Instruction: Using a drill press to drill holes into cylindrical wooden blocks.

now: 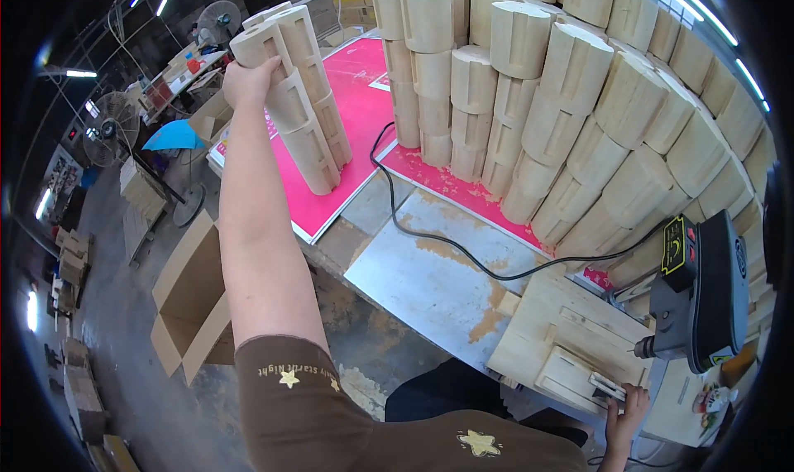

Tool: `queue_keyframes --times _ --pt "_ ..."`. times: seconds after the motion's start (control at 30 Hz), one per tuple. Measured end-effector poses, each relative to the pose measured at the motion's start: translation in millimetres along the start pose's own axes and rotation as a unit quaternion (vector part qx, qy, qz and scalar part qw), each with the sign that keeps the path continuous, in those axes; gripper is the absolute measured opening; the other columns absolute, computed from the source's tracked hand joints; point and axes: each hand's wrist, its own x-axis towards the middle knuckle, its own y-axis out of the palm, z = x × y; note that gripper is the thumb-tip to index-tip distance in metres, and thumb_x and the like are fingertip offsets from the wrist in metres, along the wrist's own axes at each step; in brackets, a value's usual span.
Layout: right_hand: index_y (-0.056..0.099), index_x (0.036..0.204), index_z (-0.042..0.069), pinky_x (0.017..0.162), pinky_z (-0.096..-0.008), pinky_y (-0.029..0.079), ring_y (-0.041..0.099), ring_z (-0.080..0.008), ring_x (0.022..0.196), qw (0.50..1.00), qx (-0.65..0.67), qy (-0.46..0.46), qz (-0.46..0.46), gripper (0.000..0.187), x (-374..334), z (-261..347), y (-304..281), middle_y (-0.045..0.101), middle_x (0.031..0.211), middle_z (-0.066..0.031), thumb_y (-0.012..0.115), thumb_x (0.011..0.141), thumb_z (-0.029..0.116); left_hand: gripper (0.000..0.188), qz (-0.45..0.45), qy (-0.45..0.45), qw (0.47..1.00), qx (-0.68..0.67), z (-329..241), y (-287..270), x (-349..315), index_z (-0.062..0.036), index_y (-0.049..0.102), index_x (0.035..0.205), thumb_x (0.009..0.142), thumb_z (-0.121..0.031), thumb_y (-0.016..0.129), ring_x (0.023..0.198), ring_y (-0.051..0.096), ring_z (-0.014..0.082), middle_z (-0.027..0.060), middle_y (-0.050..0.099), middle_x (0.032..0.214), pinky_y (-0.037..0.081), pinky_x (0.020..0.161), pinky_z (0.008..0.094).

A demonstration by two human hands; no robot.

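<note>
My left arm stretches far forward, and my left hand (251, 81) is closed round the side of a pale wooden cylinder (263, 46) with slots cut along it. That cylinder sits at the top of a stack of similar wooden cylinders (310, 153) on a pink board (356, 75). At the lower right, my right hand (628, 414) has its fingers curled at a small metal clamp (608, 384) on a wooden jig (571, 373). Part of the clamp is hidden by the fingers. A dark drill press head (699, 294) with its chuck (643, 348) stands beside the jig.
Tall rows of slotted wooden cylinders (571, 100) fill the back and right of the table. A black cable (447, 239) crosses a dusty metal plate (438, 261). An open cardboard box (190, 306) stands on the floor at left, near a standing fan (116, 129).
</note>
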Motion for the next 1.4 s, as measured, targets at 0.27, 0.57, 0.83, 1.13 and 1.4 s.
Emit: queue_keyframes --times 0.27,0.57,0.83,1.13,1.4 --pt "0.055 0.105 0.004 0.084 -0.0457 0.034 0.045 -0.0368 0.091 1.0 -0.029 0.01 -0.001 0.036 -6 -1 -1 0.052 0.095 -0.0157 0.062 0.072 0.018 0.067 0.01 -0.006 1.0 -0.006 4 14 8 -0.0002 0.065 0.1 0.055 -0.046 0.082 0.094 0.065 0.0292 0.0161 0.067 0.1 0.05 0.083 0.0385" --pt "0.053 0.108 0.003 0.085 -0.0459 0.035 0.046 -0.0369 0.095 0.999 -0.016 0.034 0.028 0.038 -7 -7 2 0.053 0.1 -0.0162 0.062 0.075 0.021 0.105 -0.068 0.049 0.989 -0.121 35 30 -39 0.008 0.035 0.131 0.054 -0.042 0.085 0.123 0.041 0.0379 0.0281 0.042 0.13 0.036 0.102 0.0425" --pt "0.053 0.108 0.002 0.08 -0.0449 0.036 0.047 -0.0368 0.09 0.999 -0.019 0.016 0.02 0.038 -6 -9 3 0.054 0.097 -0.0162 0.062 0.076 0.021 0.121 0.128 -0.139 0.98 -0.068 119 105 -203 0.0045 0.014 0.14 0.052 -0.031 0.088 0.126 0.032 0.0449 0.0335 0.03 0.134 0.033 0.104 0.0479" --pt "0.052 0.108 0.001 0.077 -0.0441 0.036 0.046 -0.0369 0.087 0.999 -0.049 0.023 0.001 0.037 -11 -9 7 0.052 0.095 -0.0175 0.062 0.078 0.02 0.138 0.043 -0.295 0.954 -0.027 85 173 -215 0.0056 -0.01 0.14 0.054 -0.036 0.089 0.134 0.016 0.0478 0.037 0.01 0.141 0.02 0.111 0.0513" --pt "0.058 0.11 0.002 0.075 -0.0438 0.044 0.056 -0.0358 0.085 0.996 -0.088 0.018 0.006 0.037 -3 4 1 0.06 0.094 -0.0189 0.068 0.083 0.024 0.144 -0.087 -0.317 0.944 0.027 79 221 -199 0.0046 -0.014 0.14 0.051 -0.042 0.089 0.135 0.003 0.0516 0.0357 -0.001 0.144 0.008 0.112 0.055"
